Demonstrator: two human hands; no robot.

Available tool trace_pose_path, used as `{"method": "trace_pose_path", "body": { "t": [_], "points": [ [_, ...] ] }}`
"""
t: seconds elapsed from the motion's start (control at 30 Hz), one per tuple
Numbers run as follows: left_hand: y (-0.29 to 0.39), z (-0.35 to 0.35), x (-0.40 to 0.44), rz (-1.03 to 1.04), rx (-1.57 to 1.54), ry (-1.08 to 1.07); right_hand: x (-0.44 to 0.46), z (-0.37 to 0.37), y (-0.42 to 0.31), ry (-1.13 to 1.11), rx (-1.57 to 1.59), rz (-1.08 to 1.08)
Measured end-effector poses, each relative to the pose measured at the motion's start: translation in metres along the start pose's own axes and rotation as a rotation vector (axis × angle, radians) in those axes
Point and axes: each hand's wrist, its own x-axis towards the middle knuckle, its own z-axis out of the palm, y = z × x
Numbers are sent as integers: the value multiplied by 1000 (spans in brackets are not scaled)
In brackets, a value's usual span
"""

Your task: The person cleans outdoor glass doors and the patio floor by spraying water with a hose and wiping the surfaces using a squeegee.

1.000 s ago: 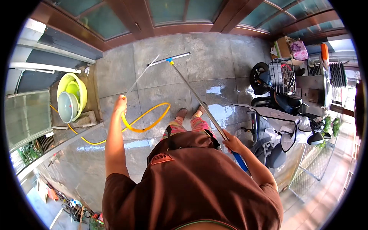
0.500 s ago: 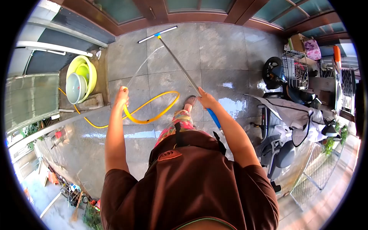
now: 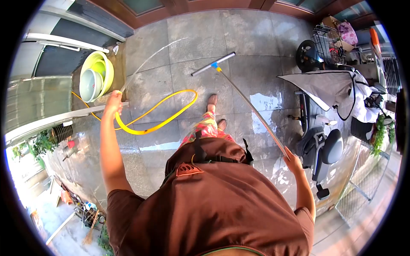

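My left hand (image 3: pixel 113 103) is closed round the end of a yellow hose (image 3: pixel 149 129), which loops over the grey tiles. A thin jet of water (image 3: pixel 151 54) arcs from it up and to the right. My right hand (image 3: pixel 293 160) grips the metal pole of a squeegee (image 3: pixel 256 112) near its lower end. The squeegee's blade (image 3: pixel 213 64), with a blue and yellow joint, is in front of my feet, slightly to the right. Its blue handle grip is not visible.
Nested yellow and pale basins (image 3: pixel 96 77) stand at the left wall. On the right are a bike with a wire basket (image 3: pixel 329 44), a grey cover (image 3: pixel 341 91) and a scooter seat (image 3: pixel 332 146). Brown-framed doors (image 3: pixel 192 6) line the far side. Wet patches (image 3: pixel 265 111) shine on the floor.
The squeegee blade has come nearer and moved right, while my right hand has moved back and outward. My left hand has shifted left with the hose. The doors have slid up in view.
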Motion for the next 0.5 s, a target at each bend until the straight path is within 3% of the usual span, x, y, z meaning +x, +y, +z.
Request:
{"method": "trace_pose_path", "body": {
  "t": [0.1, 0.27, 0.43, 0.5],
  "points": [
    [-15, -16, -7, -18, 10, 33, -32, -10, -6, -17, -124, 26],
    [-53, -2, 9, -18, -89, 96, 14, 4, -60, -29, -337, -180],
    [-70, 17, 7, -41, -249, 84, 120, 63, -214, -239, -613, -311],
    [-90, 19, 13, -33, -300, 95, 153, 91, -295, -157, -733, -464]
  ]
}}
